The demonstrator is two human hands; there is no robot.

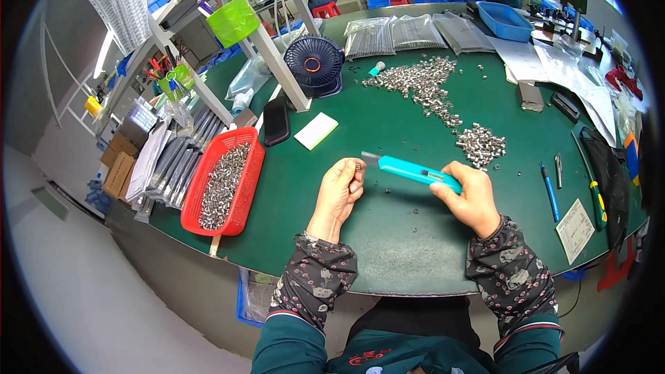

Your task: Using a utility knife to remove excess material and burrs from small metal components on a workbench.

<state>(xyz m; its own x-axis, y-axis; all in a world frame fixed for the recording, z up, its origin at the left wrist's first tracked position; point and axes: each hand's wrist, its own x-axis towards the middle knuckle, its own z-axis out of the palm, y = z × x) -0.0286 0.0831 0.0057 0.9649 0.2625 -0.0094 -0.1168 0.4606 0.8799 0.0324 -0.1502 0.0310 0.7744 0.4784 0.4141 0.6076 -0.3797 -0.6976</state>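
Note:
In my right hand (pixel 472 196) is a teal utility knife (pixel 409 170), its blade pointing left toward my other hand. My left hand (pixel 339 190) pinches a small metal ring-like part (pixel 358 165) between thumb and fingers, close to the blade's tip. Whether blade and part touch, I cannot tell. Beyond the knife lie a small heap of shiny metal parts (pixel 481 145) and a larger spread of them (pixel 415 83). A red basket (pixel 258 166) to my left holds many more. A few loose pieces are scattered on the green table (pixel 388 263) near my hands.
Left of centre are a black phone (pixel 276 122), a pale notepad (pixel 316 131) and a small fan (pixel 314 64). Bagged tubes (pixel 415 33) and a blue bin (pixel 504 21) stand at the back. A blue pen (pixel 550 192), a screwdriver (pixel 598 202) and a paper slip (pixel 575 230) lie right.

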